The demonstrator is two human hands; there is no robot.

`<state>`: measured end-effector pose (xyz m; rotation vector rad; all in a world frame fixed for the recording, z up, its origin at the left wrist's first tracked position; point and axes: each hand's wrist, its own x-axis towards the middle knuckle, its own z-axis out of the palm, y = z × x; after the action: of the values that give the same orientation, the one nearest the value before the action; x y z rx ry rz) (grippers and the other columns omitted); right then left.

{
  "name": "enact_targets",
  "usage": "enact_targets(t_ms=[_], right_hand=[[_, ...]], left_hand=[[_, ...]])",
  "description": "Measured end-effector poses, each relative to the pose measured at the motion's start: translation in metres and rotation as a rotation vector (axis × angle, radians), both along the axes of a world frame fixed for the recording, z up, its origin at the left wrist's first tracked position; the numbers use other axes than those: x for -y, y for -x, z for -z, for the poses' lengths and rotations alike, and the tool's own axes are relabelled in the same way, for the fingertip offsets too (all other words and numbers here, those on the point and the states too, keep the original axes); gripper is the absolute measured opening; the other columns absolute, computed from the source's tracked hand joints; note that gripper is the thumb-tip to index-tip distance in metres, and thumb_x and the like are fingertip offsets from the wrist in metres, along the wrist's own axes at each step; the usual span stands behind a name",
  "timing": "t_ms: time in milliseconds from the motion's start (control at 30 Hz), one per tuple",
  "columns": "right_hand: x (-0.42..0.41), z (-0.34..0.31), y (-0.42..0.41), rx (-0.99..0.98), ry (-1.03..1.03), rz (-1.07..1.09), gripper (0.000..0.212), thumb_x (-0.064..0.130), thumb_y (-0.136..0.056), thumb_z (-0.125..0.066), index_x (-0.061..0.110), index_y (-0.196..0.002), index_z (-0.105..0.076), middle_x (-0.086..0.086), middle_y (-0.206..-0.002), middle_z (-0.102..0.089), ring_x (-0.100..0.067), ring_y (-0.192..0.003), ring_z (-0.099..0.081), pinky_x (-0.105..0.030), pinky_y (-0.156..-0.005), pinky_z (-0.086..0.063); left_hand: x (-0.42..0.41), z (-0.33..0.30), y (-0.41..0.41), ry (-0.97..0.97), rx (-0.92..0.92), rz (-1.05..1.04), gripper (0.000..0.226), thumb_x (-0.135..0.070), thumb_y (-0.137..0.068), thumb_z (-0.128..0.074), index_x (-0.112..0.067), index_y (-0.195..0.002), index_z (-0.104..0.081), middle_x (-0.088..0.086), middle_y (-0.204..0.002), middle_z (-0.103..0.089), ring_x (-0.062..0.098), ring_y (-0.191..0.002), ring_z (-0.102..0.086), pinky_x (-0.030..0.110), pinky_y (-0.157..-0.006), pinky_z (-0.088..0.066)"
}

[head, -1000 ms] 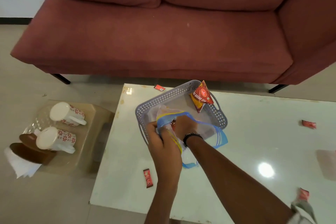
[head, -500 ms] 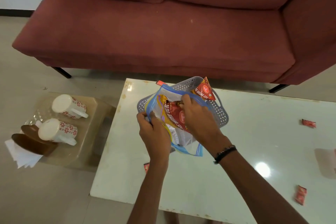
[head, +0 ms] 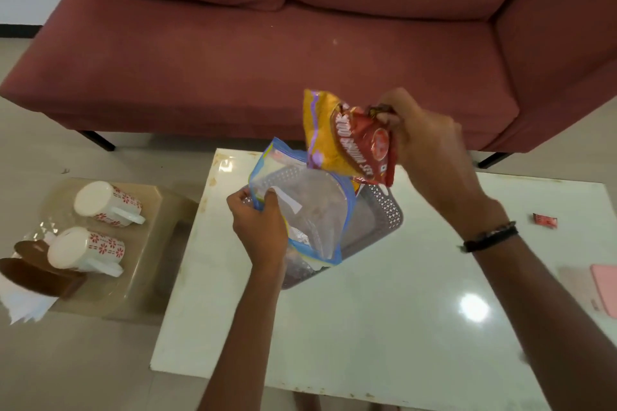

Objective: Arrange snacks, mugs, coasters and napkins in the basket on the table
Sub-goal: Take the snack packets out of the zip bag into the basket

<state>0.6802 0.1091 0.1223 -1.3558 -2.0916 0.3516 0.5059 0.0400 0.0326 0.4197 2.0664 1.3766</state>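
My right hand [head: 420,137] is raised above the table, gripping red and yellow snack packets [head: 347,140] by their top edge. My left hand [head: 258,225] pinches the rim of a clear zip bag with a blue edge [head: 310,210], held open over the grey perforated basket [head: 384,210] on the white table [head: 400,310]. A little still lies in the bag's bottom. Another packet peeks out of the basket behind the bag. Two white mugs with red flowers [head: 107,202] [head: 85,250], brown coasters [head: 36,274] and white napkins [head: 23,305] sit on a low clear stool at left.
A red sofa [head: 300,43] stands right behind the table. Small red sachets [head: 545,220] lie on the table at right, and a pink flat object [head: 606,287] sits at its right edge. The stool [head: 157,210] stands close to the table's left side.
My right hand has pulled the snack packets out of the zip bag and lifted them up and to the right. My left hand keeps hold of the bag's rim over the basket.
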Motion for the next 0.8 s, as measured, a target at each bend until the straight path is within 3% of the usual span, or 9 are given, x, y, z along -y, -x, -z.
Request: enact_targets(t_ms=[67,167,233,367,467,567,633,800], right_hand=[[-0.015,-0.003,-0.015,0.02,0.015,0.018,0.015,0.027,-0.094,-0.044,0.016,-0.1,-0.051,-0.004,-0.07,-0.057,-0.033,-0.063,-0.058,-0.041,-0.057,-0.051],[-0.039,0.01,-0.036,0.191,0.066,0.016,0.017,0.023,-0.097,-0.044,0.009,-0.103,-0.052,-0.004,-0.074,-0.058,-0.024,-0.062,-0.055,-0.026,-0.052,-0.035],[-0.056,0.035,-0.046,0.292,0.135,0.005,0.015,0.024,-0.098,-0.042,0.012,-0.103,-0.05,-0.01,-0.079,-0.065,-0.027,-0.064,-0.059,-0.025,-0.05,-0.034],[-0.08,0.105,-0.051,0.593,0.372,-0.104,0.017,0.022,-0.098,-0.041,0.019,-0.111,-0.052,-0.02,-0.092,-0.067,-0.037,-0.081,-0.065,-0.036,-0.064,-0.046],[-0.091,0.148,-0.045,0.737,0.478,-0.194,0.035,0.019,-0.098,-0.04,0.027,-0.131,-0.048,-0.017,-0.105,-0.066,-0.036,-0.092,-0.064,-0.036,-0.072,-0.047],[-0.097,0.176,-0.036,0.828,0.563,-0.237,0.037,0.028,-0.099,-0.036,0.018,-0.132,-0.05,-0.017,-0.119,-0.061,-0.035,-0.106,-0.058,-0.034,-0.081,-0.044],[-0.093,0.189,-0.031,0.815,0.626,-0.202,0.04,0.033,-0.099,-0.035,0.014,-0.13,-0.051,-0.017,-0.122,-0.06,-0.035,-0.109,-0.057,-0.034,-0.081,-0.042],[-0.073,0.215,-0.037,0.554,0.614,-0.035,0.054,0.02,-0.093,-0.045,0.024,-0.144,-0.026,-0.017,-0.11,-0.063,-0.038,-0.094,-0.062,-0.043,-0.077,-0.05]], left_hand=[[0.002,0.002,0.004,0.017,-0.01,-0.025,0.026,-0.017,-0.084,-0.063,-0.017,-0.104,-0.047,0.005,-0.104,-0.058,0.028,-0.098,-0.061,0.041,-0.09,-0.052],[0.007,0.005,0.005,0.03,-0.006,-0.039,0.034,-0.018,-0.085,-0.062,-0.011,-0.114,-0.046,0.006,-0.107,-0.057,0.024,-0.093,-0.058,0.036,-0.086,-0.051],[0.009,0.006,0.004,0.031,-0.004,-0.025,0.036,-0.02,-0.086,-0.062,-0.012,-0.117,-0.045,0.002,-0.106,-0.055,0.022,-0.092,-0.058,0.036,-0.085,-0.052],[0.011,0.005,-0.003,0.014,-0.014,0.01,0.039,-0.024,-0.087,-0.062,-0.012,-0.119,-0.043,0.001,-0.108,-0.054,0.019,-0.093,-0.058,0.031,-0.08,-0.051],[0.011,0.007,-0.004,0.013,-0.011,0.022,0.036,-0.025,-0.087,-0.062,-0.016,-0.116,-0.043,-0.001,-0.107,-0.054,0.018,-0.093,-0.058,0.033,-0.081,-0.051],[0.01,0.014,-0.002,0.01,0.002,0.025,0.028,-0.025,-0.086,-0.063,-0.025,-0.105,-0.042,0.001,-0.105,-0.056,0.021,-0.094,-0.06,0.039,-0.085,-0.053],[0.011,0.016,-0.002,0.01,0.002,0.029,0.028,-0.026,-0.086,-0.063,-0.027,-0.104,-0.041,0.001,-0.105,-0.056,0.022,-0.095,-0.06,0.04,-0.086,-0.052],[0.009,0.013,-0.005,0.014,0.011,0.02,0.029,-0.027,-0.085,-0.063,-0.027,-0.104,-0.041,0.001,-0.107,-0.058,0.021,-0.095,-0.061,0.04,-0.087,-0.053]])
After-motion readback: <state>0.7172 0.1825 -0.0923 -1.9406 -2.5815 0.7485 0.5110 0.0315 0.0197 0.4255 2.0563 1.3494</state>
